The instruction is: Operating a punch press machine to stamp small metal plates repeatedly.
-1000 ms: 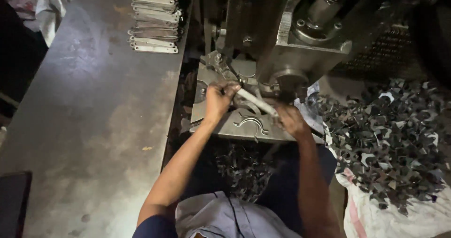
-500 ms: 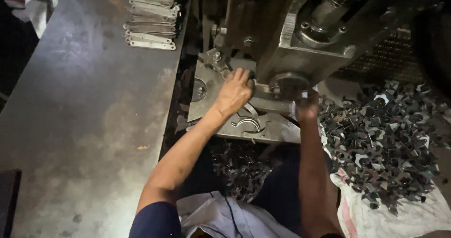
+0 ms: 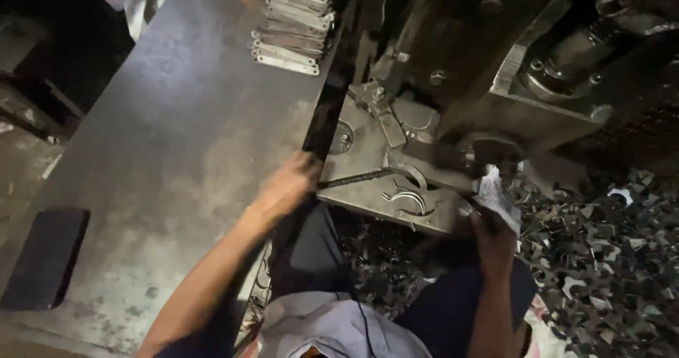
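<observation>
Fingers of the left hand point(image 3: 286, 185) pinch a thin dark rod point(image 3: 353, 180) lying across the press bed point(image 3: 368, 195), while the right hand point(image 3: 495, 234) grips a pale metal strip point(image 3: 497, 197) under the ram, best kept flat and clear of it.

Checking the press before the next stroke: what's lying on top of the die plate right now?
On the die plate lie a curved stamped piece and a thin dark rod held by the left hand. The right hand holds a metal strip at its right edge. The press head hides the plate's rear.
</observation>
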